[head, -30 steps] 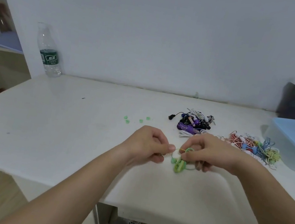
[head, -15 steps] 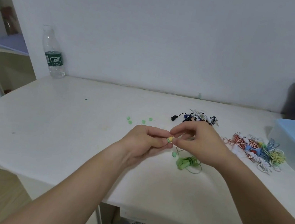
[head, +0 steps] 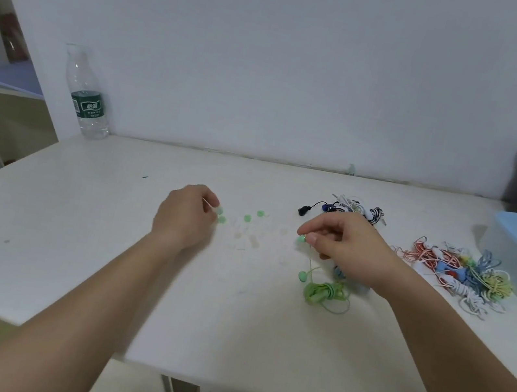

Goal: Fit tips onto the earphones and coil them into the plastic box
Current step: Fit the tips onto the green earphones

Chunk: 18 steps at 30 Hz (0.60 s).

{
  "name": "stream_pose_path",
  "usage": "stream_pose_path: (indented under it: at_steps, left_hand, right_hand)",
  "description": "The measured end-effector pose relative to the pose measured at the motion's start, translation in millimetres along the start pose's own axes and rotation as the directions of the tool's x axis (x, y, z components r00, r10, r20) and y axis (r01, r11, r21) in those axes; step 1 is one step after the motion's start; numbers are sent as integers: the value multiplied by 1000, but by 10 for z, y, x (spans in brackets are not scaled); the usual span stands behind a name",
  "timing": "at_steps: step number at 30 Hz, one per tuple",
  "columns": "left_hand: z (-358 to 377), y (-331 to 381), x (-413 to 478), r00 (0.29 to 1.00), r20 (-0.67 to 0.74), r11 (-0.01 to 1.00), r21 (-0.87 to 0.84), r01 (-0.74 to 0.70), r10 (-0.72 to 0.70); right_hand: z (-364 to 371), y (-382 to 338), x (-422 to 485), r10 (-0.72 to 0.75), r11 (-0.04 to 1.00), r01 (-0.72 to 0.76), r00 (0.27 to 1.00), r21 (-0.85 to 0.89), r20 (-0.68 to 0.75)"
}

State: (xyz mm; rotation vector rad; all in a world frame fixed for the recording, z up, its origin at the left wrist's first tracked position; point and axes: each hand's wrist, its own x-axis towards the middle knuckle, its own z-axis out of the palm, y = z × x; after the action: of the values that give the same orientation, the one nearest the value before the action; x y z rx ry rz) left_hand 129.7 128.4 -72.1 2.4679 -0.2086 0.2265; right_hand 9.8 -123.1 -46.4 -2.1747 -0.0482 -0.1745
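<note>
Loosely bundled green earphones [head: 323,292] lie near small round green tips [head: 247,218].

Head view, looking down, hands [head: 185,214] near

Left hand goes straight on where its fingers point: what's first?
The left hand points right, low over the table; first come the loose green ear tips just ahead of it, maybe already touching. Blur hides contact.

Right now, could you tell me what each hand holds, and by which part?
The right hand pinches the green earphones by one earbud; left hand touches a loose tip, hold unclear.
</note>
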Motion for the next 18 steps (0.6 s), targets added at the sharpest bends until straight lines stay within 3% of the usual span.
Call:
stream_pose_path:
  at_steps: [4, 12, 18]
  left_hand:
    - [51, -58, 112, 993, 115, 998, 64, -6, -1]
    - [113, -26, 151, 996, 73, 996, 76, -49, 44]
    - [107, -64, 156, 996, 73, 999, -15, -48, 49]
  right_hand:
    - [24, 6, 83, 13, 997, -15, 999, 72, 29]
    - [54, 65, 128, 3, 985, -1, 1000, 174, -12]
    - [28, 135, 103, 28, 960, -9, 998, 280, -63]
